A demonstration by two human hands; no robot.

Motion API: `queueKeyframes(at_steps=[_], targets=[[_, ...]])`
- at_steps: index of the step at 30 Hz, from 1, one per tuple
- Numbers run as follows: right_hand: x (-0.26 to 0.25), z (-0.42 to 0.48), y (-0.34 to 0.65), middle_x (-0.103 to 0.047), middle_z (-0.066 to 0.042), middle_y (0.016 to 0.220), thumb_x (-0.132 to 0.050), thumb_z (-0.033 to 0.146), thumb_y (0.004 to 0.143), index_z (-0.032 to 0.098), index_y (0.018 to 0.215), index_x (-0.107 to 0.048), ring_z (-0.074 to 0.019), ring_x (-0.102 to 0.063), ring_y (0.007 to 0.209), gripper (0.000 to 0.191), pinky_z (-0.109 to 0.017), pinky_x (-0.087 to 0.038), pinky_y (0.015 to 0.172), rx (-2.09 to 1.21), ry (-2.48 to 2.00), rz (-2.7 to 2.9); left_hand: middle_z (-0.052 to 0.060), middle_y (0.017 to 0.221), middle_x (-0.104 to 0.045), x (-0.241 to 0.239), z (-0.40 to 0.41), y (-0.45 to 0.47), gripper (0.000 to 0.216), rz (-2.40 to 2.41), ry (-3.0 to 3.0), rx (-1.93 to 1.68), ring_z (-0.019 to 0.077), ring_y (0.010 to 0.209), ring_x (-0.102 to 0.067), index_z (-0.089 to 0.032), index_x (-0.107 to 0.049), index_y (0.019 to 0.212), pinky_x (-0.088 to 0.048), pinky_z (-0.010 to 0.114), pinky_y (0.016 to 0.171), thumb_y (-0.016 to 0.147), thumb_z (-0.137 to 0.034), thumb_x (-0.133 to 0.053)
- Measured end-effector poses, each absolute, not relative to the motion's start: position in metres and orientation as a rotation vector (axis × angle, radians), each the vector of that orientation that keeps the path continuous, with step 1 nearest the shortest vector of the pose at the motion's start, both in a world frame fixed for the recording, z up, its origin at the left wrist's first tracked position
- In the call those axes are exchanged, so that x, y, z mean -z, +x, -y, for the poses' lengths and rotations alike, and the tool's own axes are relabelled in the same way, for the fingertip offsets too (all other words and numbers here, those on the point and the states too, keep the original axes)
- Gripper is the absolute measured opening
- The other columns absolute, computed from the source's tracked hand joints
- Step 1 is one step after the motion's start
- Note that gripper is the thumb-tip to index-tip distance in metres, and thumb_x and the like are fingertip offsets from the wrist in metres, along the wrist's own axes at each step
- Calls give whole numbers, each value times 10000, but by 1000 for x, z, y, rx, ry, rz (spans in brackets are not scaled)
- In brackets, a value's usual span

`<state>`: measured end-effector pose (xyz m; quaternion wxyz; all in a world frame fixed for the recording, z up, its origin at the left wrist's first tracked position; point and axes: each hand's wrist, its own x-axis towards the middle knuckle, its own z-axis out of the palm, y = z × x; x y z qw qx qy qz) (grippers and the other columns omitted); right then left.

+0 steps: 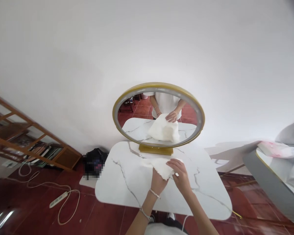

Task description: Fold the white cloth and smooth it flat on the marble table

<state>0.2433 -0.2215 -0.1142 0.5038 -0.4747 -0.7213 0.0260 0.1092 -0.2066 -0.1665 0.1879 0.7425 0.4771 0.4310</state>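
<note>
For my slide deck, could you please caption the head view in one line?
Left hand partly under a cloth, right hand touching it, over a table before a mirror.

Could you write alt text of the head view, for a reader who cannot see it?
A person's right hand touches a white cloth or tissue that partly covers the left hand, above a marbled white table. A gold-framed mirror on it reflects this.
</note>
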Motion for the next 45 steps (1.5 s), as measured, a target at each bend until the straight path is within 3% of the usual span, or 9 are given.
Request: queueKeyframes(at_steps=[4, 7, 10, 13, 20, 29, 34, 41, 45], targets=[[96, 236, 238, -689, -9, 1043, -389, 38, 693, 256, 1094, -640, -195, -608, 1024, 522, -415, -477, 934, -125, -1239, 1678, 165, 1331, -466, 140, 225, 71, 500, -1468, 1631, -1480, 251, 1167, -533, -206, -392, 1269, -514, 407, 881, 836, -357, -592], [80, 239, 233, -704, 17, 981, -364, 62, 655, 276, 1070, -667, -184, -635, 924, 557, -442, -447, 985, -201, -1276, 1719, 189, 1466, -296, 125, 222, 36, 624, -1639, 1595, -1539, 290, 1326, -368, -201, -329, 1310, -402, 476, 1024, 810, -422, -630], [62, 241, 229, -708, -1, 958, -370, 115, 615, 259, 968, -697, -208, -633, 935, 502, -412, -485, 913, -323, -1320, 1695, 138, 1377, -476, 122, 206, 8, 566, -1574, 1856, -1191, 320, 1330, -364, -209, -465, 1246, -274, 537, 1104, 780, -474, -644], [45, 248, 231, -704, -29, 946, -386, 159, 623, 227, 936, -686, -217, -634, 905, 439, -333, -513, 778, -423, -1390, 1562, 71, 1029, -680, 127, 196, -6, 299, -1354, 1931, -851, 268, 1045, -597, -225, -622, 990, -417, 467, 993, 834, -470, -553], [42, 282, 280, -707, -52, 846, -531, 334, 776, 187, 893, -683, -199, -642, 747, 242, -253, -495, 643, -377, -1451, 1289, 70, 918, -702, 126, 210, -14, 320, -1235, 1598, -916, 233, 881, -647, -199, -659, 900, -513, 332, 771, 807, -496, -586], [47, 348, 381, -708, -85, 851, -705, 486, 728, 197, 896, -721, -224, -664, 726, 334, -257, -538, 598, -539, -1375, 1126, -14, 647, -583, 56, 216, 19, 355, -1203, 1380, -1069, 132, 660, -538, -175, -601, 709, -435, 220, 602, 751, -521, -671], [63, 308, 431, -703, -61, 768, -651, 491, 784, 175, 918, -713, -218, -658, 688, 349, -264, -528, 549, -697, -1494, 1116, -16, 630, -581, 78, 179, 70, 395, -1261, 1538, -976, 142, 637, -538, -170, -630, 738, -434, 230, 572, 751, -566, -629], [150, 226, 464, -692, -138, 949, -445, 631, 796, 147, 977, -661, -274, -651, 819, 560, -419, -527, 706, -299, -1829, 1198, 121, 1070, -649, 161, 128, 141, 400, -1599, 1805, -973, 271, 1049, -586, -174, -594, 1117, -485, 408, 882, 837, -432, -469], [193, 239, 442, -672, -152, 1009, -403, 541, 852, 157, 1027, -636, -293, -617, 959, 482, -495, -485, 857, -271, -1804, 1278, 153, 1205, -600, 199, 146, 154, 323, -1638, 1936, -872, 311, 1189, -520, -182, -632, 1045, -395, 511, 1037, 835, -344, -448]])
